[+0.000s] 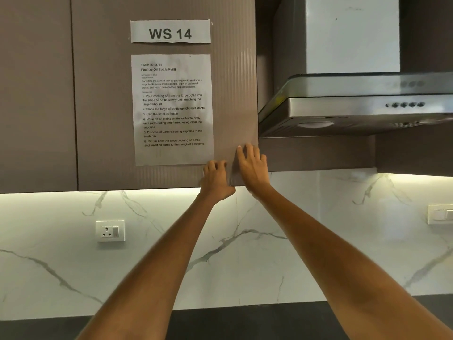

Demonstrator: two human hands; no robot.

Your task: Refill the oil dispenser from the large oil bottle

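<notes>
Neither the large oil bottle nor the oil dispenser is in view. Both my arms reach up to the lower right corner of a brown upper cabinet door [103,148]. My left hand [217,180] has its fingers bent against the door face, with the thumb at the door's bottom edge. My right hand [252,168] lies flat with straight fingers on the door's right edge. A task sheet [172,109] and a "WS 14" label [170,32] are stuck on this door, just left of my hands.
A steel range hood [355,106] hangs to the right of the cabinet. Below is a white marble backsplash [282,241] with a wall socket [110,231] on the left and a switch plate [440,214] at the far right. A dark countertop strip [245,322] runs along the bottom.
</notes>
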